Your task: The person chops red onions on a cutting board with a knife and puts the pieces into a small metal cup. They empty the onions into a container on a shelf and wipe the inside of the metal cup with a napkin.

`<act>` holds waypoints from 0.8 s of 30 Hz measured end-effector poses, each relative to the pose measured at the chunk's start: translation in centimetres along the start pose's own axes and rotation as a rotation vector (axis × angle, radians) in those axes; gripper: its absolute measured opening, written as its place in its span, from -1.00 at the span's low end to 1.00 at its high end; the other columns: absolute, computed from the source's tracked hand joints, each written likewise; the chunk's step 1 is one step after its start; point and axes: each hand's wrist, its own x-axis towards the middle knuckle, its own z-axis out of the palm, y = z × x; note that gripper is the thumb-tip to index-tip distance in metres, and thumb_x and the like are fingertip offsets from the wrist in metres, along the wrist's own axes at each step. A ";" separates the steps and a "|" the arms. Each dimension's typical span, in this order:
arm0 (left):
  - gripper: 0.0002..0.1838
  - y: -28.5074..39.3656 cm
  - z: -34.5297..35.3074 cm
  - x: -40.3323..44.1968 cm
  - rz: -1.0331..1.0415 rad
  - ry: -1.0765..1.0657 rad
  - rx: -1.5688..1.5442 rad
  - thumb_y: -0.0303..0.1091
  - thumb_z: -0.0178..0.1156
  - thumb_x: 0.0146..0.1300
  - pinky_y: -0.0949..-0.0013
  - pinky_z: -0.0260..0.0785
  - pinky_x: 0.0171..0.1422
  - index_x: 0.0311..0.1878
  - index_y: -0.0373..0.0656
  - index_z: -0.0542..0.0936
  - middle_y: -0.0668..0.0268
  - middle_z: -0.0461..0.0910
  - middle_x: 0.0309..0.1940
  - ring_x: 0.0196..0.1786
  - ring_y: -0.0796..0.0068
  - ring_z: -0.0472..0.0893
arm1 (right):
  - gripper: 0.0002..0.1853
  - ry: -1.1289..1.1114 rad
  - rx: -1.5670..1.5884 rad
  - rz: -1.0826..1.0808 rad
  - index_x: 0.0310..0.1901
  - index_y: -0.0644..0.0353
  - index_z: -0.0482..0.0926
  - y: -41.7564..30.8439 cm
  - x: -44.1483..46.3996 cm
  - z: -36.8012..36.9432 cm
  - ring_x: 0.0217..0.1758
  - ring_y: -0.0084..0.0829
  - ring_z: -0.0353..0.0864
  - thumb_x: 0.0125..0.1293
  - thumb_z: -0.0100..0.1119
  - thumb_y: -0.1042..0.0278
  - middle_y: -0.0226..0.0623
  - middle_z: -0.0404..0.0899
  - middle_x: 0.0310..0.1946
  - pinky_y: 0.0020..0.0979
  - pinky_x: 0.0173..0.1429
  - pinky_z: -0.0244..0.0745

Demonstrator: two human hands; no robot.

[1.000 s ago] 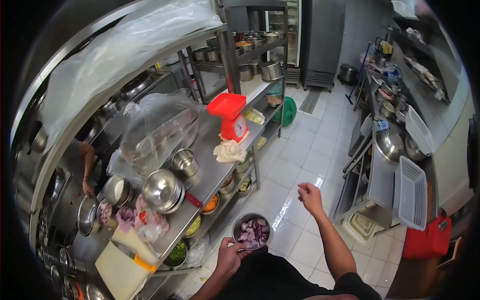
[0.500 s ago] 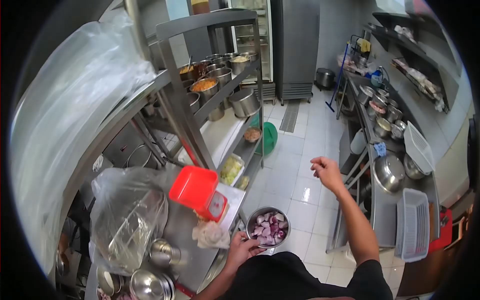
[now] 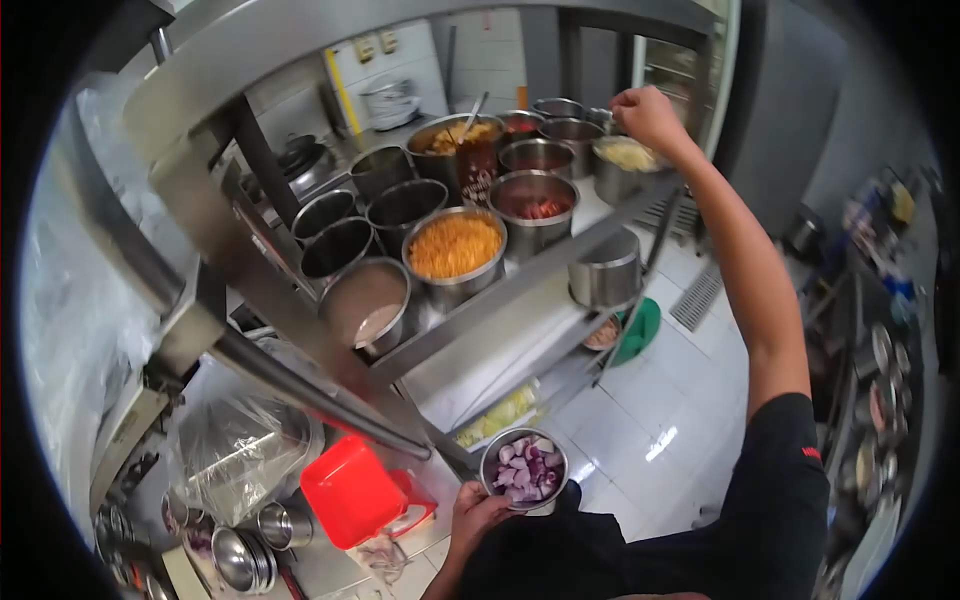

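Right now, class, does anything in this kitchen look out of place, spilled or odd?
I see no clear spill or damage, though the edges are blurred. The crumpled cloth bunched beside the red scale looks slightly untidy. The left hand holds the bowl with its purple onion pieces inside.

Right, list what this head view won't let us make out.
All in the head view:
Left hand: fingers beneath the bowl, hidden by it.
Right hand: whether it touches anything, blocked by its own back.
Scale: reading, blurred and too small.
Bag: contents, obscured by glare and folds.
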 end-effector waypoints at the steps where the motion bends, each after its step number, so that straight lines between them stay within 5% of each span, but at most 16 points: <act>1: -0.65 -0.1 0.9 0.2 0.091 0.037 0.050 -0.70 0.25 0.07 0.11 0.63 -0.08 -0.16 -0.23 0.33 0.05 0.54 -0.25 -0.18 0.15 0.66 | -0.71 0.004 -0.168 -0.050 -0.17 0.30 0.68 1.6 4.1 2.3 -0.17 -0.05 0.70 0.16 0.14 0.31 0.04 0.69 -0.26 -0.17 -0.02 0.56; 3: -0.69 1.8 4.2 0.2 0.076 0.175 -0.082 -0.68 0.25 0.06 0.26 0.59 -0.16 -0.20 -0.21 0.36 0.10 0.56 -0.31 -0.22 0.26 0.66 | -0.70 -0.150 -0.579 -0.293 -0.13 0.28 0.67 8.2 14.0 7.6 -0.09 -0.01 0.68 0.16 0.13 0.31 0.07 0.66 -0.15 -0.14 0.05 0.55; 6: -0.71 1.6 6.3 1.2 0.100 0.335 -0.210 -0.69 0.24 0.05 0.28 0.58 -0.20 -0.24 -0.21 0.37 0.12 0.57 -0.34 -0.27 0.30 0.65 | -0.74 -0.167 -0.439 0.004 -0.29 0.36 0.66 8.7 17.6 11.6 -0.02 -0.02 0.66 0.15 0.05 0.37 0.13 0.64 -0.14 -0.15 0.08 0.56; 9: -0.71 -0.2 6.9 2.2 0.170 0.426 -0.168 -0.71 0.23 0.03 0.26 0.58 -0.28 -0.28 -0.20 0.37 0.14 0.57 -0.41 -0.37 0.29 0.66 | -0.74 -0.484 -0.658 -0.052 -0.16 0.22 0.70 10.7 20.5 13.4 0.04 -0.04 0.65 0.15 0.18 0.32 0.03 0.65 -0.06 -0.11 0.12 0.53; 12: -0.71 -0.7 9.0 2.1 0.164 0.538 -0.266 -0.73 0.22 0.01 0.24 0.58 -0.36 -0.31 -0.19 0.35 0.15 0.56 -0.48 -0.46 0.27 0.65 | -0.76 -0.670 -0.720 -0.106 -0.24 0.18 0.72 12.0 22.3 15.4 -0.09 -0.08 0.68 0.08 0.25 0.28 -0.07 0.69 -0.14 -0.17 0.02 0.57; 19: -0.71 -2.3 11.8 1.8 0.195 0.682 -0.386 -0.74 0.20 -0.02 0.25 0.61 -0.38 -0.32 -0.20 0.34 0.09 0.57 -0.48 -0.51 0.24 0.64 | -0.84 -0.282 -0.505 -0.276 -0.45 0.17 0.70 18.8 25.5 21.9 -0.33 -0.20 0.69 0.04 0.24 0.28 -0.07 0.67 -0.37 -0.22 -0.25 0.58; 24: -0.70 -2.3 12.2 1.7 0.161 0.684 -0.321 -0.75 0.18 -0.02 0.22 0.64 -0.35 -0.33 -0.17 0.33 0.20 0.49 -0.51 -0.53 0.31 0.59 | -0.81 -0.472 -0.650 -0.510 -0.58 0.27 0.62 14.4 25.4 15.6 -0.62 -0.30 0.63 0.05 0.18 0.33 -0.05 0.62 -0.57 -0.27 -0.53 0.52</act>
